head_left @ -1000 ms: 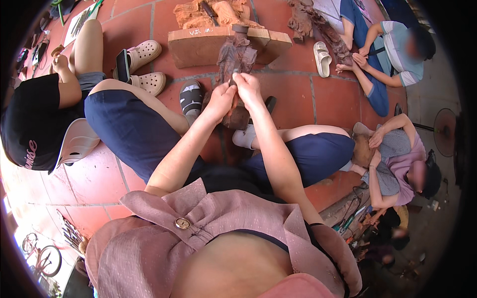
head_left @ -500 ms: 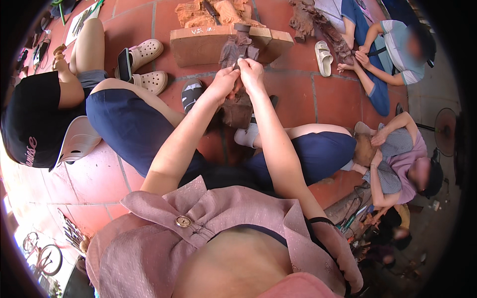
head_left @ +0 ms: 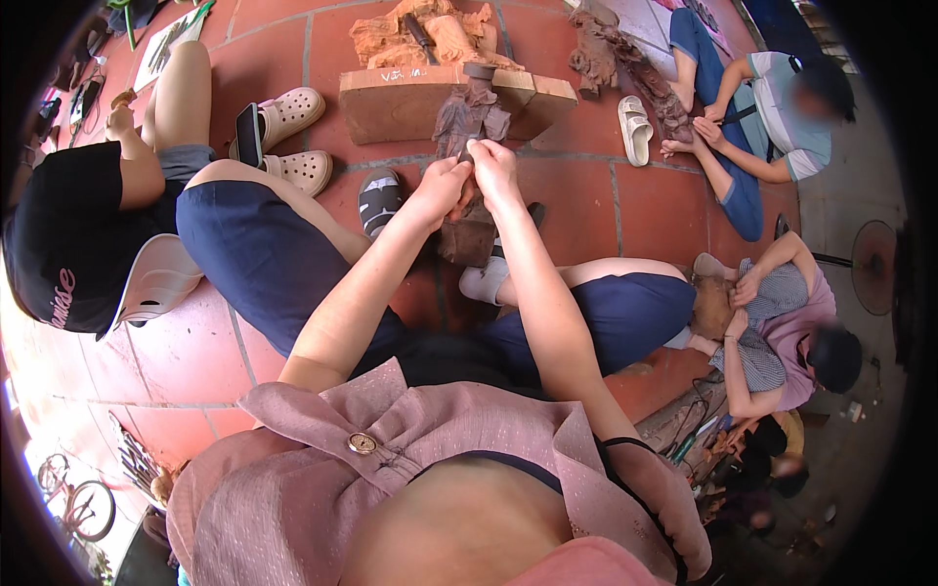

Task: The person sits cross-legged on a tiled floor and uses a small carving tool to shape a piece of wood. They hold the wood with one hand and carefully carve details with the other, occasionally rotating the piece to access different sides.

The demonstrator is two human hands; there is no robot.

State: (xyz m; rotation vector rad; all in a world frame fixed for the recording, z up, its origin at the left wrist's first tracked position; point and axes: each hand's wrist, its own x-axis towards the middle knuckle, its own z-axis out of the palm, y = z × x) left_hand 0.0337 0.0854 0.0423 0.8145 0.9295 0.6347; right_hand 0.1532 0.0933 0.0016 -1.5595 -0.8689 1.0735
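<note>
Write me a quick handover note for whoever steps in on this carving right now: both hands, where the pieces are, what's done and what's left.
Left hand: closed on the upper part of the dark wooden figure, fingers pinched at its middle.
Right hand: also closed on the figure, right beside the left, thumb side touching it; whether it holds a small tool I cannot tell.
The figure stands upright on the red tile floor between the knees, in front of a pale wooden block with a rougher reddish carving behind it.
Done: the figure is shaped in relief.
Left: the detail work under the hands, seemingly unfinished.
</note>
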